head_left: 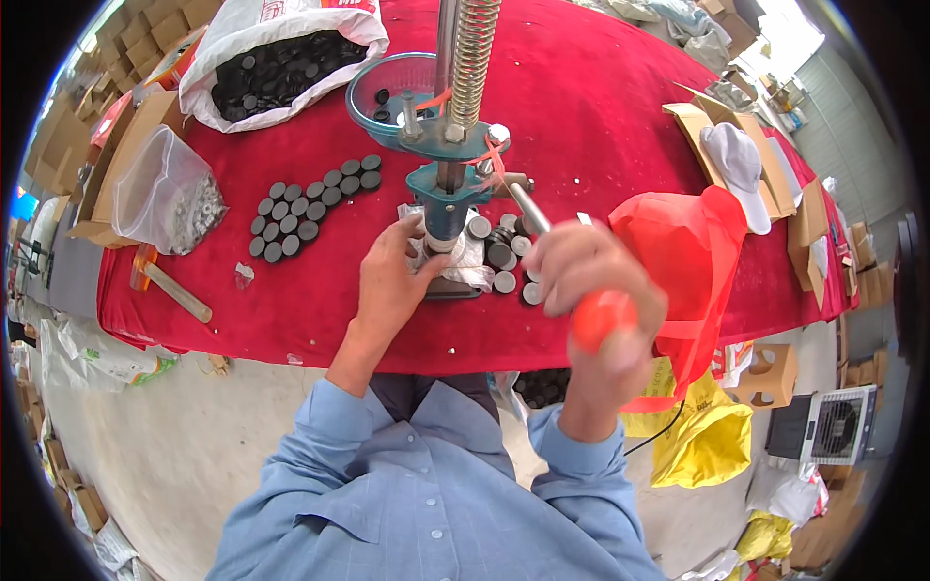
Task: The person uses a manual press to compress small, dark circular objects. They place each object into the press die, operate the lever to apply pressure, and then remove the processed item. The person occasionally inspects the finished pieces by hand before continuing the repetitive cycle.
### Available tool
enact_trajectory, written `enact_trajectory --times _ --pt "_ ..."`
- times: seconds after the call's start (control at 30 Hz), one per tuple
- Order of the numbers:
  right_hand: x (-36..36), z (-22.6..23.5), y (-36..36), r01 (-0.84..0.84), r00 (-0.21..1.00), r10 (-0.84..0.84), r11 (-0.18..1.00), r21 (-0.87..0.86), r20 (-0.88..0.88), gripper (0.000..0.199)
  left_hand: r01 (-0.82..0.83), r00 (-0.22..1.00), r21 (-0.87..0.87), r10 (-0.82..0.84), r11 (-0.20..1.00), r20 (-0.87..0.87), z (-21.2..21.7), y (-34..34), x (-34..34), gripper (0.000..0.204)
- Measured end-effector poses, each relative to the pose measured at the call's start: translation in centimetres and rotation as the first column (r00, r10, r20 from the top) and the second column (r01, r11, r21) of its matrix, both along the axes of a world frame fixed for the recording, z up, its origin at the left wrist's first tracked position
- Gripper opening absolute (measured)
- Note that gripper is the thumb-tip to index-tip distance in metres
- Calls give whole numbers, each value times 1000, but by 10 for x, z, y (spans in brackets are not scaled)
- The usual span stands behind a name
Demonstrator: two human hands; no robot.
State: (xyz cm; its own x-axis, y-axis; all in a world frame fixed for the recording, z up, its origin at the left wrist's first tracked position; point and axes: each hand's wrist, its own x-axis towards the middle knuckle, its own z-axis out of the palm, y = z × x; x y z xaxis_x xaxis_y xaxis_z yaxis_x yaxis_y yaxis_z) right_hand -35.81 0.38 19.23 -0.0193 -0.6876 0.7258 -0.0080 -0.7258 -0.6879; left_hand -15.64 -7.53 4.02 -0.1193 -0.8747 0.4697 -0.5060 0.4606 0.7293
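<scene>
A teal hand press with a tall coil spring stands in the middle of the table. My left hand is at the foot of its ram, thumb and fingers curled round a pale round part there; what exactly they pinch is hidden. White crumpled plastic lies under the ram. My right hand, blurred, is closed on the press lever, with its red ball knob at the palm. Beside the press, to the right, lie loose black and grey round caps.
Left of the press, several dark caps sit in rows. Behind are a white sack of black caps and a blue basin. A hammer and a clear bag lie left; a red bag and cap right.
</scene>
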Motion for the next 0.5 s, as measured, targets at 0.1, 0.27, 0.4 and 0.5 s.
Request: enact_trajectory --times 0.1,0.27,0.4,0.5 --pt "-2 -60 26 -15 995 3 994 -112 -100 56 -45 998 47 43 998 48 10 2 32 53" --pt "23 -87 47 134 984 -135 991 18 117 59 -375 732 -233 441 897 520 -22 -27 112 41" --pt "5 -63 33 72 997 -73 996 -55 -23 58 -397 775 -153 420 905 472 -33 -29 129 39" --pt "2 -37 23 30 999 -31 999 -43 -37 56 -412 810 -81 406 907 424 -33 -29 137 36"
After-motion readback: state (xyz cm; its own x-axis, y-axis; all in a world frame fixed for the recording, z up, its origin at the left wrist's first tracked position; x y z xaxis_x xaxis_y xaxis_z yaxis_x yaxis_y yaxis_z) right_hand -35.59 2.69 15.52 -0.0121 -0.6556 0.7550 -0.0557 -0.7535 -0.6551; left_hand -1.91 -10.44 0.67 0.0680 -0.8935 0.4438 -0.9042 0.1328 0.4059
